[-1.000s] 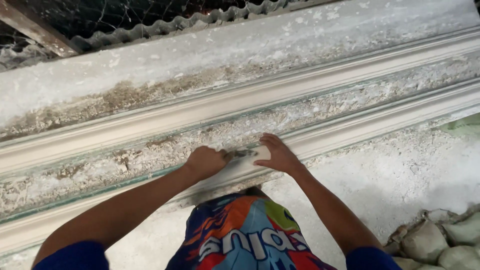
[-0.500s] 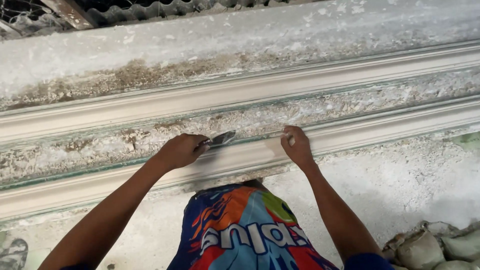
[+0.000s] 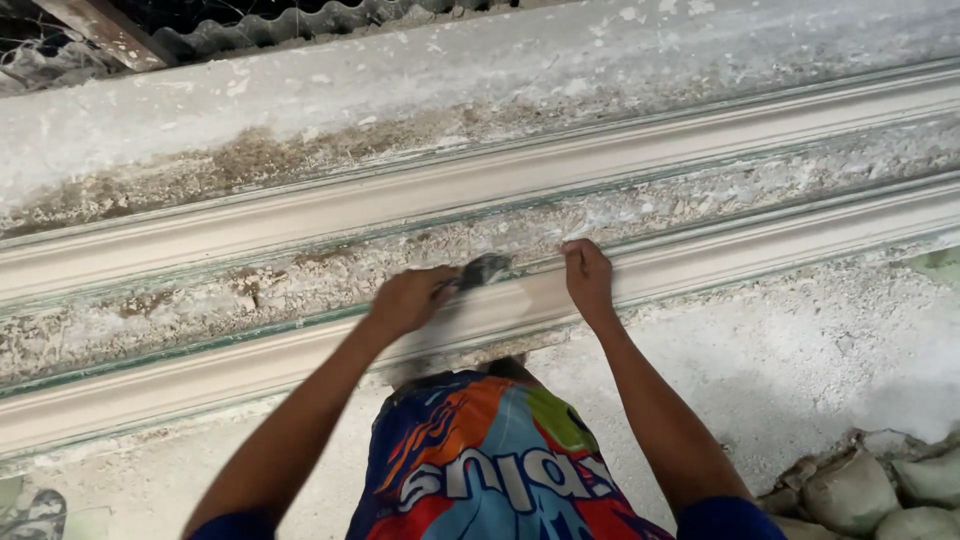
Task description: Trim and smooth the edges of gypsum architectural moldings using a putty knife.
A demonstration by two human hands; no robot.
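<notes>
Scraping step: left hand [image 3: 408,300] clenched on a small scraper [image 3: 482,270] against the near plaster moulding [image 3: 250,365], right hand [image 3: 588,278] pressing flat, ungripped; next stroke needs steady pressure.

Our left hand [image 3: 408,300] grips a blurred scraper [image 3: 482,270] on the white plaster moulding [image 3: 760,255]; our right hand [image 3: 588,277] presses it alongside.

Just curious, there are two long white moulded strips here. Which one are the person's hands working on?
The nearer strip. The right hand rests on it and the left hand holds a small tool there; the farther strip lies untouched.
</notes>
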